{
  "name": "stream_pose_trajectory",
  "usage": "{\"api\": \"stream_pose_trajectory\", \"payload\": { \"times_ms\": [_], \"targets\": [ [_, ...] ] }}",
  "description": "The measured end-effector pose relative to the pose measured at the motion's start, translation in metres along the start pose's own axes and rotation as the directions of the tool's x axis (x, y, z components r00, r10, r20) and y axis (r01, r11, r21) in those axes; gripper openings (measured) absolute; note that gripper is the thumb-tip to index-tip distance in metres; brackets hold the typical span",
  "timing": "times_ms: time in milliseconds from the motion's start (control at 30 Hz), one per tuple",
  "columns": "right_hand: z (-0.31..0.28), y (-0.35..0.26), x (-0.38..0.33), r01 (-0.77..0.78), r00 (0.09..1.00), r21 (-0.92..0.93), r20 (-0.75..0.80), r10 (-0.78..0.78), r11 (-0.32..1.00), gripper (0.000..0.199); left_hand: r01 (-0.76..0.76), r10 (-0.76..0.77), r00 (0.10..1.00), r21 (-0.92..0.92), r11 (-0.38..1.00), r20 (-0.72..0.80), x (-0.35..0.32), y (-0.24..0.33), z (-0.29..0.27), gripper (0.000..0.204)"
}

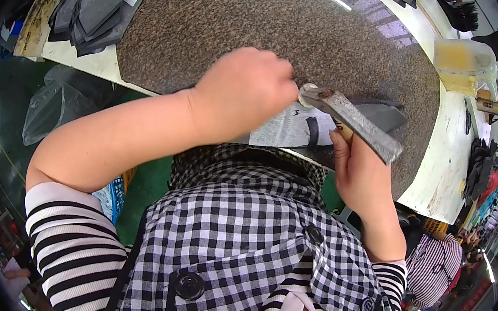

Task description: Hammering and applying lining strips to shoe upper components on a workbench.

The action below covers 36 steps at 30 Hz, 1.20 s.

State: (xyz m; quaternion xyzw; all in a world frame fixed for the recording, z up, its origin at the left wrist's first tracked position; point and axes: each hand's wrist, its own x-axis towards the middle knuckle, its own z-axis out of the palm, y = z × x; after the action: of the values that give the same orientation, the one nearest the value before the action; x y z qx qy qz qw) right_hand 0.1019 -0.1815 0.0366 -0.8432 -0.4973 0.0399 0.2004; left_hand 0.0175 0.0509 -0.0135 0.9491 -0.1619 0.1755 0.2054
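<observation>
Now wraps right hand [365, 170] round hammer [351, 118], curls left hand [249, 95], can't tell if pinching anything; seemingly hammering dark piece [385, 115], next probably needs clear aim.

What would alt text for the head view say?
A person's right hand grips a hammer above a speckled brown slab, the hammer's round face beside the blurred, curled left hand. A pale gray sheet and a dark flat piece lie beneath; stacked dark gray pieces are at upper left.
</observation>
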Motion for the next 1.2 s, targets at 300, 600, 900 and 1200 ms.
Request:
{"api": "stream_pose_trajectory", "payload": {
  "times_ms": [300, 600, 900, 1200],
  "targets": [
    [-0.005, -0.017, 0.017, -0.005, 0.992, -0.075, 0.128, 0.014, 0.997, 0.014, -0.062, 0.049, 0.989, 0.09, 0.994, 0.14, -0.004, -0.001, -0.018, 0.007],
    [-0.003, -0.015, 0.018, 0.142, 0.989, -0.028, -0.031, -0.143, 0.989, 0.021, -0.256, 0.247, 0.944, 0.015, 0.967, 0.22, -0.008, -0.017, -0.022, 0.012],
    [-0.023, 0.014, -0.008, -0.219, 0.972, -0.075, -0.103, 0.21, 0.973, 0.017, 0.092, -0.124, 0.98, -0.199, 0.976, -0.155, 0.045, 0.02, 0.055, 0.009],
    [-0.018, 0.02, -0.018, -0.317, 0.948, -0.024, -0.015, 0.317, 0.948, 0.019, -0.199, 0.185, 0.972, 0.083, 0.977, 0.147, 0.036, 0.025, 0.023, 0.014]
  ]
}}
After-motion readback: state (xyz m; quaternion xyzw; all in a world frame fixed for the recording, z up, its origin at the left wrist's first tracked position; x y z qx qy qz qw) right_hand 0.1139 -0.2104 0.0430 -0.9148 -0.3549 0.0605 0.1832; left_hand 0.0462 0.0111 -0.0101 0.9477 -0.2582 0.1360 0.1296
